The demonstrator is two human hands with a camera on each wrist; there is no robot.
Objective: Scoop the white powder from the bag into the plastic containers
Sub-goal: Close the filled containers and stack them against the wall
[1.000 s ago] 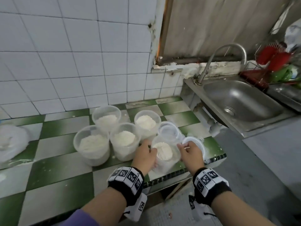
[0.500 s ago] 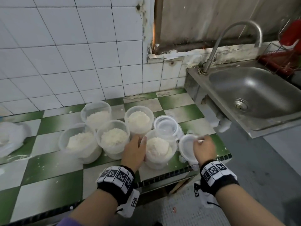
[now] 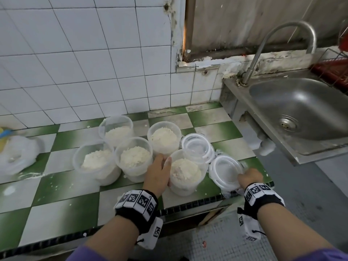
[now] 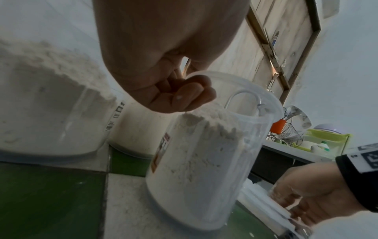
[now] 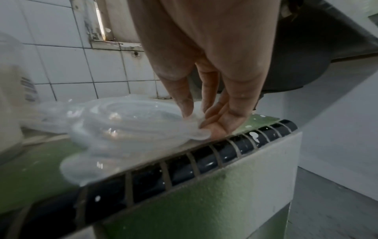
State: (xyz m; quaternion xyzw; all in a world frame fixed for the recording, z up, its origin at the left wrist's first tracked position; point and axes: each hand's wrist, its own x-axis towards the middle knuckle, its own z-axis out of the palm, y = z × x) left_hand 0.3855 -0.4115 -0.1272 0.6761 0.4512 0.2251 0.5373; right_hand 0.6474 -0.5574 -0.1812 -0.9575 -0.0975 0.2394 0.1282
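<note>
A: So, what fills the frame?

B: A green-and-white checkered tiled counter (image 3: 56, 187) runs across the lower half of the head view, with a steel sink (image 3: 299, 110) at the right edge and a curved faucet (image 3: 282, 34) above it. A white plastic bag (image 3: 17, 155) lies at the far left.

A: And the containers?

B: Five clear plastic containers of white powder are clustered at centre. The nearest container (image 3: 185, 172), heaped with white powder (image 3: 184, 170), stands at the counter's front edge. A stack of clear lids (image 3: 196, 146) sits just behind it.

A: The hands?

B: The left hand (image 3: 158, 172) rests against that container's left side, fingers loosely curled at its rim, not closed round it. The right hand (image 3: 249, 178) pinches a single clear lid (image 3: 225, 170) by its edge tab between thumb and fingertips (image 5: 216, 127), lower right, beside the container.
</note>
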